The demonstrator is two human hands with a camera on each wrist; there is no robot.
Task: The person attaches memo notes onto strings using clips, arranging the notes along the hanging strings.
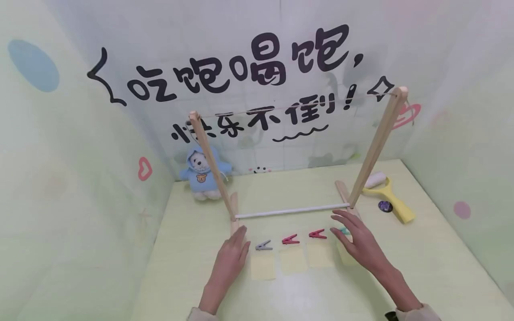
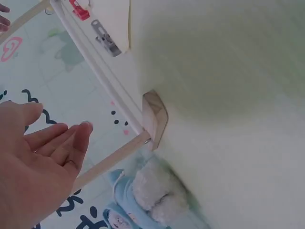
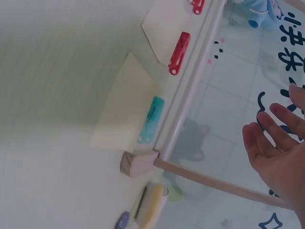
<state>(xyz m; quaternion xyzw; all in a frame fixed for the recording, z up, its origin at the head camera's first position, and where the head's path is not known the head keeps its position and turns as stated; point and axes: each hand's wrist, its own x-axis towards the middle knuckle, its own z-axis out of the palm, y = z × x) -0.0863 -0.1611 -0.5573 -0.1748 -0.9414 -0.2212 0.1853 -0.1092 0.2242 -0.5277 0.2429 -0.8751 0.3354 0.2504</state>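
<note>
My left hand (image 1: 230, 256) hovers with loose, extended fingers near the left foot of a wooden frame and holds nothing. On the other side my right hand (image 1: 361, 245) is held over the right end of the row, fingers spread and lightly bent, gripping nothing. The frame has a left post (image 1: 213, 165), a right post (image 1: 375, 149), a white rod (image 1: 293, 211) low between them and a string across the top. Before it lie a grey clothespin (image 1: 263, 245), two red clothespins (image 1: 291, 240) and a teal clothespin (image 3: 151, 119), each by a pale yellow paper note (image 1: 263, 266).
A plush bear in blue clothes (image 1: 202, 180) sits behind the left post. Right of the frame lie a lint roller with a yellow handle (image 1: 397, 207) and a small dark purple object (image 1: 385, 206). Printed walls enclose the table (image 1: 297, 294) at the back and sides.
</note>
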